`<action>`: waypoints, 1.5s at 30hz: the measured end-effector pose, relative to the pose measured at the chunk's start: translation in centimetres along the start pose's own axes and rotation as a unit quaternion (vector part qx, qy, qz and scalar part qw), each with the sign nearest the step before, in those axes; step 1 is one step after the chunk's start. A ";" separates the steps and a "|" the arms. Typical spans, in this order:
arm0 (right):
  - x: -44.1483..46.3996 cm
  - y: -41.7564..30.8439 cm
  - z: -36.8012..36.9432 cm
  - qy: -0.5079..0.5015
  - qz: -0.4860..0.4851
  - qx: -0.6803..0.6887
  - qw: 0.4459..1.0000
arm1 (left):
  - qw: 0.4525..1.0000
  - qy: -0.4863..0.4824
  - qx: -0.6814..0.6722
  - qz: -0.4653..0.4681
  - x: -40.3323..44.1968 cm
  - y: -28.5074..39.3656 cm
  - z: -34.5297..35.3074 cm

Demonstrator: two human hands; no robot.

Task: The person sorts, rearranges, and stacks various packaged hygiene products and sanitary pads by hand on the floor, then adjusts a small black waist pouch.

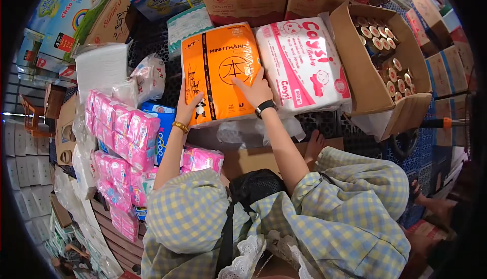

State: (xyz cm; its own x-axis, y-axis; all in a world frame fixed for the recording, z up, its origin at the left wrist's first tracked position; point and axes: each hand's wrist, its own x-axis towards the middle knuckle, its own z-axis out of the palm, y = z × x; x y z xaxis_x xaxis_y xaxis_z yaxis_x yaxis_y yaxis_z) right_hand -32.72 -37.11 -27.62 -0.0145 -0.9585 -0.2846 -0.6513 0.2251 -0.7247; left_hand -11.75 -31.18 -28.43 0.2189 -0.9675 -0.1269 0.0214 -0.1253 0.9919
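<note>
An orange plastic-wrapped pack [220, 71] with black print lies between my two hands. My left hand [188, 101] grips its lower left side, thumb on the front face. My right hand [254, 90] holds its lower right side, fingers spread over the front. Touching its right side is a white and pink pack [303, 66]. Behind its upper left corner lies a white and green pack [188, 25]. Stacked pink packets [124, 127] stand to the left, with a blue pack [165, 127] between them and my left wrist.
An open carton [350, 50] of lidded jars [380, 38] stands at the right. Red and brown cartons [243, 5] line the back, green and blue boxes [66, 25] the upper left. A bare foot [315, 147] is near my right forearm. Another person's foot [431, 203] shows at the right.
</note>
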 end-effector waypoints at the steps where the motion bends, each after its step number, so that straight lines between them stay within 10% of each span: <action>1: 0.5 0.5 -0.1 -0.014 -0.010 0.056 0.998 | 1.000 -0.004 0.017 -0.008 -0.1 0.1 0.0; 4: 0.8 1.3 -0.1 -0.040 -0.013 0.103 0.994 | 0.999 -0.002 0.049 -0.021 -0.2 1.1 -0.1; 7: 0.2 -0.7 0.1 -0.063 -0.002 0.088 0.994 | 0.834 0.109 0.472 0.263 -0.3 4.0 0.7; 10: -1.3 -3.1 1.3 0.193 -0.204 -0.208 0.937 | 0.814 0.104 0.492 0.290 0.6 4.5 1.9; 13: -0.4 -2.6 3.2 0.196 -0.248 -0.236 0.919 | 0.742 0.042 0.655 0.140 0.6 2.2 4.4; 28: 0.3 -2.6 4.7 0.145 -0.250 -0.244 0.926 | 0.789 0.055 0.597 0.132 -0.1 2.4 2.5; 33: -3.4 -6.3 5.0 0.071 -0.272 -0.150 0.948 | 0.955 0.158 0.198 0.155 -6.4 5.7 -3.9; 40: -5.7 -12.7 11.0 -0.152 -0.495 0.007 0.855 | 0.788 0.527 0.306 0.087 -15.4 0.7 -22.7; 45: -6.8 -17.3 18.1 -0.333 -0.461 0.104 0.816 | 0.831 0.511 0.219 -0.005 -13.8 -4.2 -26.3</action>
State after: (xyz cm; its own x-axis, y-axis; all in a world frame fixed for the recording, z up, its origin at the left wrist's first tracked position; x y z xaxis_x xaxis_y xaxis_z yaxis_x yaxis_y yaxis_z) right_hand -7.61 -31.31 -24.55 0.8695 -0.4453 0.2137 -0.0092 -0.4472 -0.8944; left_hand 10.84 -11.51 -30.62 0.9404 -0.3008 0.1585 -0.2791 -0.4170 0.8650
